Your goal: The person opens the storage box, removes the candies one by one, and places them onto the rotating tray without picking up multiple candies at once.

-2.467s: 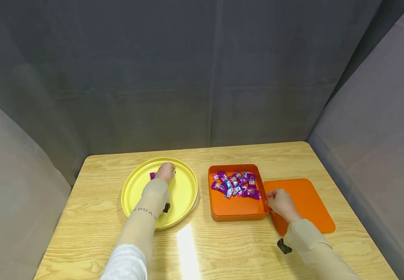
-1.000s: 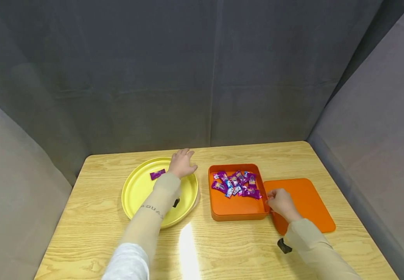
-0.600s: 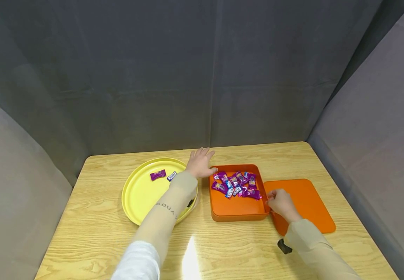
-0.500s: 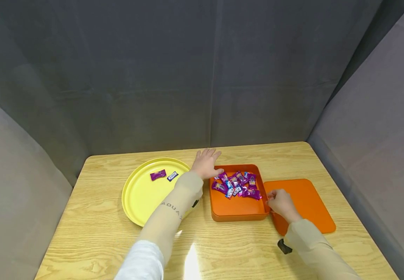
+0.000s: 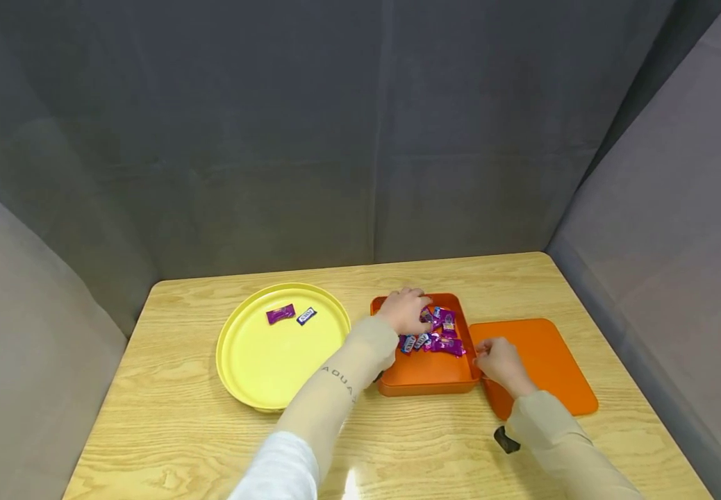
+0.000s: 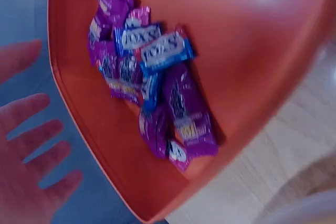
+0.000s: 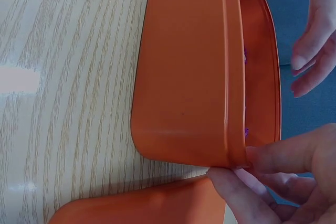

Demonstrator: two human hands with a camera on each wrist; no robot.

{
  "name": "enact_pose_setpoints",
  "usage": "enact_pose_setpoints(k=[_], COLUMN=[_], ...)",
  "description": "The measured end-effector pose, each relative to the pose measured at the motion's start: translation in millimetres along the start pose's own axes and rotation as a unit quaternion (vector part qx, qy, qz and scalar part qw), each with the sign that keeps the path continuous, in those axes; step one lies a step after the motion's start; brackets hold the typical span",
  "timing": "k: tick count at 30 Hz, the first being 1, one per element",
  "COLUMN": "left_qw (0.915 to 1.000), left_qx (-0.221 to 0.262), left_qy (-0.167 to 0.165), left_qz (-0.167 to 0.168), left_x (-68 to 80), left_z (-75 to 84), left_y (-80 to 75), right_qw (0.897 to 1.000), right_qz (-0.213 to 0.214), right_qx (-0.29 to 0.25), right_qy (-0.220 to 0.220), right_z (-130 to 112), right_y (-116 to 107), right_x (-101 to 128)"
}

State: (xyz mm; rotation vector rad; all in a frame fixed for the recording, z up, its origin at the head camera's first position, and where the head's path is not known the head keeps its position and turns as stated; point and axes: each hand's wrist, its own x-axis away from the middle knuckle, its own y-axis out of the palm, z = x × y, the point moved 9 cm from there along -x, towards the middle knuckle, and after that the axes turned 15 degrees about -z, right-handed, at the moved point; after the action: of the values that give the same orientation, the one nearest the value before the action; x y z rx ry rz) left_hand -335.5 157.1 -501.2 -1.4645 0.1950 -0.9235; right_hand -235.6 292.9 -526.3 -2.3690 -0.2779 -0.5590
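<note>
In the head view my left hand (image 5: pixel 405 311) reaches over the left side of an orange square box (image 5: pixel 426 389). Its fingers are spread above a heap of wrapped candies (image 5: pixel 446 346), hiding part of them. The left wrist view shows purple-wrapped candies (image 6: pixel 188 111) and small blue-and-white ones (image 6: pixel 165 51), with the left hand's fingers apart from them. My right hand (image 5: pixel 503 364) pinches the box's right rim near a corner between thumb and finger, plainest in the right wrist view. On a round yellow tray (image 5: pixel 279 375) lie one purple candy (image 5: pixel 281 314) and one small white-and-dark candy (image 5: pixel 306 316).
A flat orange lid (image 5: pixel 551 364) lies on the wooden table (image 5: pixel 173 430), partly under my right hand and beside the box. Dark cloth (image 5: pixel 260 173) rises behind the table's back edge, with pale panels at both sides.
My left hand has moved right from the yellow tray to over the orange box, leaving the small white-and-dark candy beside the purple one. My right hand has stayed at the box rim.
</note>
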Motion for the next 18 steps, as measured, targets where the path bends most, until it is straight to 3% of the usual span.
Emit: enact_pose_setpoints(k=[5, 10, 15, 18], left_qw=[0.9970, 0.9802, 0.9763, 0.9755], left_qx=[0.065, 0.165, 0.164, 0.166], left_qy=[-0.007, -0.055, -0.098, -0.106], left_qz=[-0.042, -0.094, -0.102, -0.098], left_x=[-5.3, -7.6, -8.4, -11.6], left_z=[4.2, -3.0, -7.8, -8.4], left_y=[12.4, 30.5, 37.5, 40.3], right_qw=[1.000, 1.000, 1.000, 1.000], right_qz=[0.001, 0.004, 0.004, 0.003], right_qx=[-0.002, -0.002, -0.002, 0.001], right_qy=[-0.001, -0.001, 0.004, 0.005], right_z=[0, 2, 3, 3], right_y=[1, 1, 2, 1], right_x=[-1, -1, -2, -2])
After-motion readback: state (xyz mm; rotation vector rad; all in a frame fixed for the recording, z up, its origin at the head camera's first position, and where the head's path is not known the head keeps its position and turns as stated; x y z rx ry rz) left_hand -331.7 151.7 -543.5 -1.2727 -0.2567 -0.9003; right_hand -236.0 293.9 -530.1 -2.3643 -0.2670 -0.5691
